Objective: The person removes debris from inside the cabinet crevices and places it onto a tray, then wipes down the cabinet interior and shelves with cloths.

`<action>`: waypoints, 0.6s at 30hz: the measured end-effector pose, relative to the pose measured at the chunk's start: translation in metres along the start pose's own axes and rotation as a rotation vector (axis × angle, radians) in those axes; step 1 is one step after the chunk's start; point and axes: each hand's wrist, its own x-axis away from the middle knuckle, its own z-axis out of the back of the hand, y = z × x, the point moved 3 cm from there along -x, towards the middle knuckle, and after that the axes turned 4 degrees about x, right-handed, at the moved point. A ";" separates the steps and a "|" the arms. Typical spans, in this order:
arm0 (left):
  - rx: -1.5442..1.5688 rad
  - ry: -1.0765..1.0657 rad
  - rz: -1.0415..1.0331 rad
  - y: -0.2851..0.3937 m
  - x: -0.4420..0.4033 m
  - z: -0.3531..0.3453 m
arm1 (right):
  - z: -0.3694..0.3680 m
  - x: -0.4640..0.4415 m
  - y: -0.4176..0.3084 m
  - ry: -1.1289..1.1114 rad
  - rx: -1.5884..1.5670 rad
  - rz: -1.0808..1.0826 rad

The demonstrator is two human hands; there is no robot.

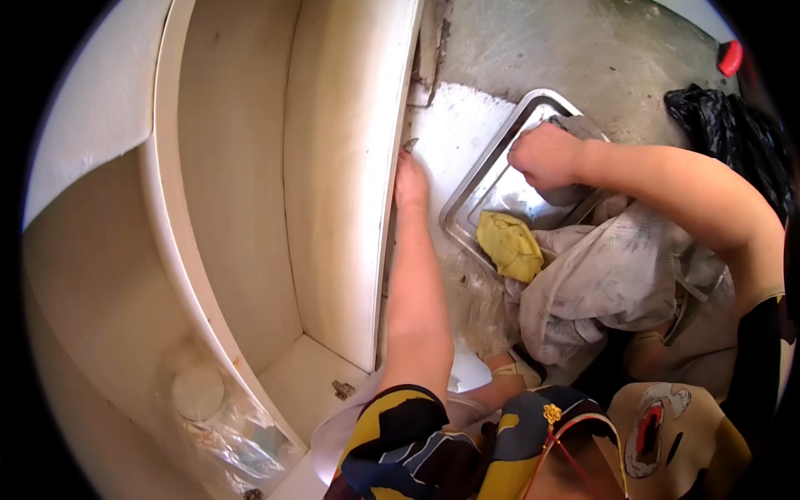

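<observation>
The right hand (546, 156) has its fingers curled tight round a grey cloth (567, 197), over a shiny metal tray (488, 156); the left hand (409, 185) is at the white cabinet's (350, 183) edge, its fingertips hard to see, so I cannot tell how wide they are; a yellow cloth (510, 246) and a pale cloth (617, 267) hide the tray's near end; a red thing (730, 58) is hard to make out.
</observation>
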 end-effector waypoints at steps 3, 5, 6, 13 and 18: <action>0.530 0.353 0.390 -0.003 0.019 -0.067 | 0.006 0.001 -0.002 -0.004 0.005 0.012; 0.490 0.386 0.352 -0.004 0.048 -0.079 | 0.004 0.000 -0.002 0.003 0.004 0.017; 0.710 0.237 0.444 -0.009 0.060 -0.078 | 0.002 0.000 -0.001 -0.016 0.008 0.017; 0.673 0.123 0.737 -0.007 0.128 -0.129 | 0.009 -0.004 -0.002 -0.056 -0.007 0.043; 0.753 -0.001 0.942 -0.008 0.176 -0.151 | 0.004 -0.006 0.002 -0.027 -0.010 0.057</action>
